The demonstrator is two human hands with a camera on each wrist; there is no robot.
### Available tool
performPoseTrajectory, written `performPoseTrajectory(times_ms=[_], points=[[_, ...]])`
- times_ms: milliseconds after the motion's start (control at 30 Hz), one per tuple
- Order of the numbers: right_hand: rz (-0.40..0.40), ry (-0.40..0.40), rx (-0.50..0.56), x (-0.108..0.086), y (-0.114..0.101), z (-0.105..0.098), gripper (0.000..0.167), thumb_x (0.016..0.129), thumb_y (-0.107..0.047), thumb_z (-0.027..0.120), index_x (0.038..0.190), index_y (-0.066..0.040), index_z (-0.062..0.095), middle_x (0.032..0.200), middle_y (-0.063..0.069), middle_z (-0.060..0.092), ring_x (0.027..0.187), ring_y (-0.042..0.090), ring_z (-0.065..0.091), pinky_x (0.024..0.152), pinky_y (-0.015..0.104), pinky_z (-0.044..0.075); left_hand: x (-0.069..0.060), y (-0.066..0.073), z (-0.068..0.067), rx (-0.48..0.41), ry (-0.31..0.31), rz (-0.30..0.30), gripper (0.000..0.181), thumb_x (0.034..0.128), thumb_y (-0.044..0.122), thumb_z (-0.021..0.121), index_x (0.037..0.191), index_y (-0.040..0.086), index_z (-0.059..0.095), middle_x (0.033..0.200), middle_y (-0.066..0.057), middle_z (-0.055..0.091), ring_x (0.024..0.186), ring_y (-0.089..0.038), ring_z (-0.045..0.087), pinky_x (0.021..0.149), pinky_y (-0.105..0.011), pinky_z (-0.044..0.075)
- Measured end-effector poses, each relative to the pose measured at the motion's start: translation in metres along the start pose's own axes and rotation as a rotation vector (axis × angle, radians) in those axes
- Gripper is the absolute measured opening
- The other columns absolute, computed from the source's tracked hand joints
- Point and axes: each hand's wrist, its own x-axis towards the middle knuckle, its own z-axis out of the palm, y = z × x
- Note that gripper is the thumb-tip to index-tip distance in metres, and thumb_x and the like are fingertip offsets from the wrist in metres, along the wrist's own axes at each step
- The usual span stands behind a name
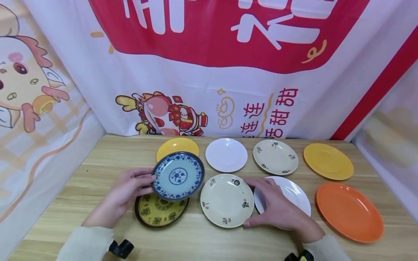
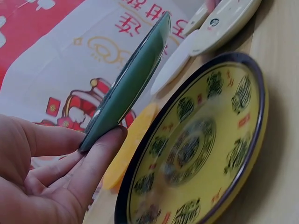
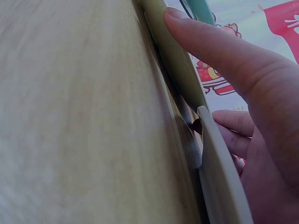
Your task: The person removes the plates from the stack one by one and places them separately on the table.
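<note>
My left hand (image 1: 130,186) pinches the left rim of a blue-and-white patterned plate (image 1: 179,175), thumb on one face and fingers on the other. That plate is tilted in the air, its green-blue side (image 2: 133,81) showing in the left wrist view. Below it lies a yellow plate with a dark rim and green motifs (image 2: 189,144), partly covered in the head view. My right hand (image 1: 272,203) grips the right edge of a cream plate with small dark characters (image 1: 225,201), thumb at the near side and fingers at the far side. Its thumb (image 3: 210,42) touches the rim.
Behind stand a yellow plate (image 1: 177,145), a white plate (image 1: 226,155), a second cream plate (image 1: 275,157) and another yellow plate (image 1: 328,161). A white plate (image 1: 294,194) lies partly under my right hand. An orange plate (image 1: 349,212) is at right. Printed cloth (image 1: 225,83) borders the wooden table (image 1: 94,163).
</note>
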Motion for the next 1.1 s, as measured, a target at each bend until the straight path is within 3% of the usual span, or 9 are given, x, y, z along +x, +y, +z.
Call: performPoseTrajectory(times_ms=[333, 500, 633, 667, 733, 800, 867, 900, 1100], points=[[0.008, -0.002, 0.011, 0.000, 0.000, 0.000, 0.115, 0.056, -0.070, 0.099, 0.157, -0.039, 0.052, 0.151, -0.013, 0.058, 0.137, 0.016, 0.041, 0.117, 0.055, 0.042, -0.004, -0.017, -0.054, -0.099, 0.071, -0.005, 0.078, 0.1028, 0.008, 0.070, 0.165, -0.009, 0.025, 0.104, 0.015, 0.075, 0.097, -0.005, 0.076, 0.093, -0.022, 0.066], [0.012, -0.009, 0.011, 0.000, 0.001, 0.000, 0.115, 0.056, -0.071, 0.098, 0.156, -0.040, 0.051, 0.152, -0.013, 0.058, 0.137, 0.017, 0.041, 0.116, 0.056, 0.043, -0.007, -0.027, -0.084, -0.158, 0.119, 0.004, 0.059, 0.1037, 0.003, 0.068, 0.157, -0.003, 0.042, 0.100, 0.017, 0.074, 0.093, -0.003, 0.076, 0.091, -0.021, 0.066], [0.008, -0.007, 0.009, 0.000, 0.000, -0.001, 0.114, 0.057, -0.071, 0.098, 0.156, -0.040, 0.052, 0.151, -0.013, 0.058, 0.137, 0.017, 0.041, 0.116, 0.055, 0.043, -0.010, -0.032, -0.101, -0.184, 0.169, -0.008, 0.067, 0.1060, 0.003, 0.064, 0.163, -0.004, 0.030, 0.099, 0.021, 0.069, 0.093, 0.000, 0.075, 0.093, -0.020, 0.066], [0.008, -0.006, 0.009, 0.000, 0.000, -0.001, 0.115, 0.056, -0.071, 0.098, 0.156, -0.040, 0.052, 0.151, -0.013, 0.058, 0.137, 0.017, 0.041, 0.116, 0.055, 0.043, -0.010, -0.033, -0.104, -0.184, 0.186, -0.014, 0.071, 0.1066, 0.003, 0.063, 0.165, -0.005, 0.024, 0.107, 0.016, 0.069, 0.094, 0.001, 0.074, 0.093, -0.020, 0.065], [0.007, -0.004, 0.009, -0.001, 0.000, -0.001, 0.115, 0.056, -0.071, 0.098, 0.157, -0.039, 0.052, 0.151, -0.013, 0.058, 0.137, 0.017, 0.041, 0.116, 0.055, 0.043, -0.011, -0.035, -0.108, -0.174, 0.219, -0.044, 0.077, 0.1090, 0.005, 0.059, 0.168, -0.005, 0.010, 0.133, -0.011, 0.069, 0.093, 0.005, 0.072, 0.096, -0.019, 0.064], [0.008, -0.003, 0.008, -0.001, 0.000, -0.001, 0.115, 0.056, -0.071, 0.098, 0.157, -0.039, 0.052, 0.151, -0.013, 0.058, 0.137, 0.017, 0.041, 0.116, 0.055, 0.043, -0.010, -0.036, -0.111, -0.170, 0.257, -0.069, 0.075, 0.1101, 0.005, 0.055, 0.168, -0.004, 0.008, 0.162, -0.030, 0.042, 0.091, 0.007, 0.071, 0.096, -0.019, 0.064], [0.004, -0.002, 0.006, -0.001, 0.000, -0.001, 0.114, 0.056, -0.071, 0.098, 0.156, -0.039, 0.052, 0.151, -0.014, 0.058, 0.136, 0.016, 0.041, 0.116, 0.054, 0.043, -0.010, -0.037, -0.112, -0.160, 0.289, -0.096, 0.073, 0.1113, 0.006, 0.052, 0.169, -0.002, 0.008, 0.178, -0.028, 0.006, 0.089, 0.010, 0.069, 0.097, -0.018, 0.063], [0.001, -0.001, 0.005, -0.001, 0.000, -0.001, 0.114, 0.056, -0.071, 0.098, 0.156, -0.039, 0.052, 0.151, -0.015, 0.058, 0.136, 0.016, 0.041, 0.115, 0.053, 0.044, -0.010, -0.037, -0.112, -0.157, 0.301, -0.110, 0.071, 0.1117, 0.006, 0.050, 0.169, 0.000, 0.008, 0.179, -0.024, 0.001, 0.088, 0.011, 0.068, 0.097, -0.017, 0.063], [-0.016, 0.005, -0.002, -0.001, -0.001, -0.001, 0.113, 0.056, -0.072, 0.098, 0.155, -0.039, 0.053, 0.150, -0.017, 0.060, 0.133, 0.015, 0.041, 0.113, 0.050, 0.045, -0.007, -0.036, -0.113, -0.145, 0.364, -0.159, 0.069, 0.1126, 0.008, 0.048, 0.170, 0.005, 0.010, 0.180, -0.021, 0.003, 0.084, 0.013, 0.065, 0.097, -0.017, 0.063]])
